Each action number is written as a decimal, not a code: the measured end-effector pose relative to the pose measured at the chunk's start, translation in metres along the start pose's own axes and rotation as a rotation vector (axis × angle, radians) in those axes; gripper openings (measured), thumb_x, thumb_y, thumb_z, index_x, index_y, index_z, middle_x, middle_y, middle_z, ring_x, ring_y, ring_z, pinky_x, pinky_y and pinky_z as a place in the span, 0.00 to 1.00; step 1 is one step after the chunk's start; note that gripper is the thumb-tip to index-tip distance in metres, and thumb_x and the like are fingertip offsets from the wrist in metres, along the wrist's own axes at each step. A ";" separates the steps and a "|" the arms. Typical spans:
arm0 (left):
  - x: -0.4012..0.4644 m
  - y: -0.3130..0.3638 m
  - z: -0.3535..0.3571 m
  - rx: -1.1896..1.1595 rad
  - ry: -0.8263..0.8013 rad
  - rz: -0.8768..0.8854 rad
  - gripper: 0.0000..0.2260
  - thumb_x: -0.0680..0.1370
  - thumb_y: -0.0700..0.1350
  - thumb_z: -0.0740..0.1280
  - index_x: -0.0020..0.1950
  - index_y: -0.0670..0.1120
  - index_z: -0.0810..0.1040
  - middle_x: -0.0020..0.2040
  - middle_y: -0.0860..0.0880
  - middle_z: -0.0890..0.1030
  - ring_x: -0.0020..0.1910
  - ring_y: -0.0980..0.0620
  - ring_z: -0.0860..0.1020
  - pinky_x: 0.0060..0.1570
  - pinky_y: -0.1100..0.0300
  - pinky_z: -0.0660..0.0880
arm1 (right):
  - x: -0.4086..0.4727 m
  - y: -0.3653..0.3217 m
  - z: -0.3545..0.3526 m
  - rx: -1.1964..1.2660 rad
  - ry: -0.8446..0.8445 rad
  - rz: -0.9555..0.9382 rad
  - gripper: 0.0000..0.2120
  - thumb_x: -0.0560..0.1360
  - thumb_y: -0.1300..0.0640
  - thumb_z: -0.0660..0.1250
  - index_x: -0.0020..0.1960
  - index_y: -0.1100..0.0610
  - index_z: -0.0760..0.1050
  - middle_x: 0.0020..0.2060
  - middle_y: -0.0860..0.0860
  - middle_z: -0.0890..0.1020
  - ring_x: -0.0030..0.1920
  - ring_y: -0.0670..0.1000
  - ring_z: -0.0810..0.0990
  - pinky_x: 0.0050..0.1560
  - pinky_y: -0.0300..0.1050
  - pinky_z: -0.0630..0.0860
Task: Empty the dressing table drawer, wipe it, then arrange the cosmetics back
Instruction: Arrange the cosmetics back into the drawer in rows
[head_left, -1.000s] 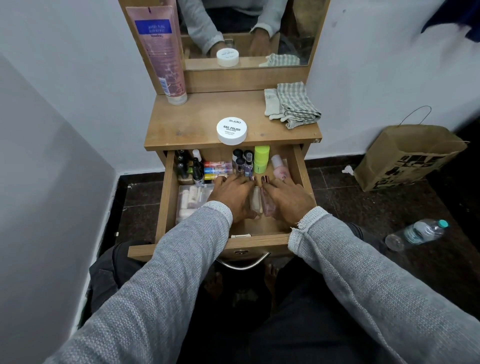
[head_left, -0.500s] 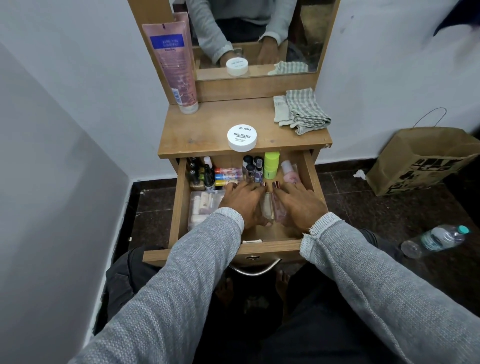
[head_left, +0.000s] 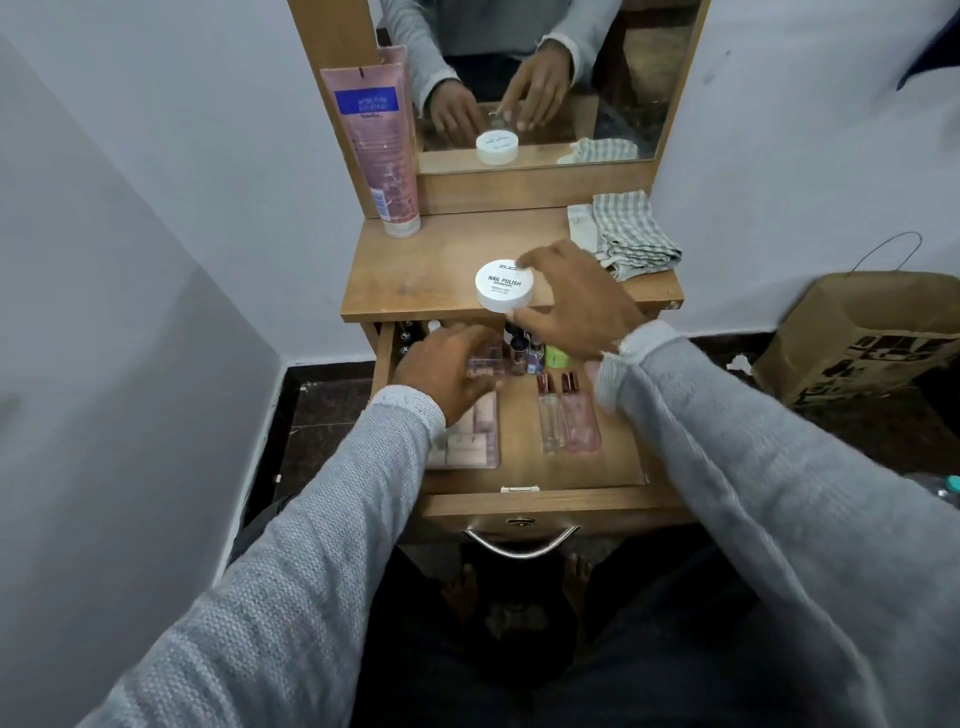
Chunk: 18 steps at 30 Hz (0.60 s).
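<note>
Fingers of your right hand (head_left: 576, 301) curl around the white nail polish jar (head_left: 504, 286) on the tabletop (head_left: 431, 270); your left hand (head_left: 447, 369) is blurred, its grip unclear, over the drawer (head_left: 519, 467).

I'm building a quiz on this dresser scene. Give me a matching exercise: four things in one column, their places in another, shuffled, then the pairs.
Things:
1. nail polish remover jar
2. pink tube
3. checked cloth
4. two clear perfume bottles

Places:
A. lying flat in the open drawer
B. back right of the tabletop
C. front edge of the tabletop, right hand on it
D. leaning against the mirror frame

Pairs: 1-C, 2-D, 3-B, 4-A
</note>
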<state>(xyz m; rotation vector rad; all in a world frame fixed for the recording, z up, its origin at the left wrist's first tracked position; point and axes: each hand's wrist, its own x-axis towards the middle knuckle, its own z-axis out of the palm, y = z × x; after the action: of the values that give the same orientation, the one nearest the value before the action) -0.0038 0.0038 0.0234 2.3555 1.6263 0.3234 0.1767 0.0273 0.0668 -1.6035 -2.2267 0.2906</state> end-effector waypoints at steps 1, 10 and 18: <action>0.001 -0.003 -0.004 0.003 0.007 -0.007 0.21 0.73 0.48 0.72 0.65 0.49 0.74 0.60 0.49 0.78 0.58 0.49 0.75 0.59 0.50 0.74 | 0.010 0.000 -0.002 -0.002 -0.010 0.007 0.29 0.72 0.47 0.71 0.69 0.56 0.68 0.64 0.56 0.72 0.63 0.55 0.71 0.64 0.51 0.70; -0.008 -0.016 -0.001 0.008 -0.025 -0.030 0.18 0.74 0.44 0.71 0.63 0.47 0.75 0.58 0.47 0.79 0.57 0.47 0.76 0.56 0.54 0.74 | 0.040 -0.003 0.013 -0.074 -0.136 0.012 0.34 0.73 0.47 0.70 0.73 0.56 0.62 0.68 0.57 0.69 0.66 0.58 0.69 0.63 0.52 0.69; -0.013 -0.017 0.012 0.024 -0.225 -0.040 0.28 0.72 0.48 0.73 0.70 0.49 0.69 0.66 0.47 0.74 0.64 0.46 0.72 0.62 0.50 0.71 | 0.026 -0.003 0.016 0.172 -0.028 0.053 0.33 0.70 0.49 0.74 0.70 0.55 0.65 0.64 0.54 0.73 0.61 0.53 0.74 0.56 0.43 0.69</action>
<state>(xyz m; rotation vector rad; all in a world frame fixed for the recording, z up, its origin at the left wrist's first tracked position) -0.0194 -0.0031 0.0056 2.2782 1.5759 0.0296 0.1603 0.0520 0.0578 -1.5764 -2.1182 0.5073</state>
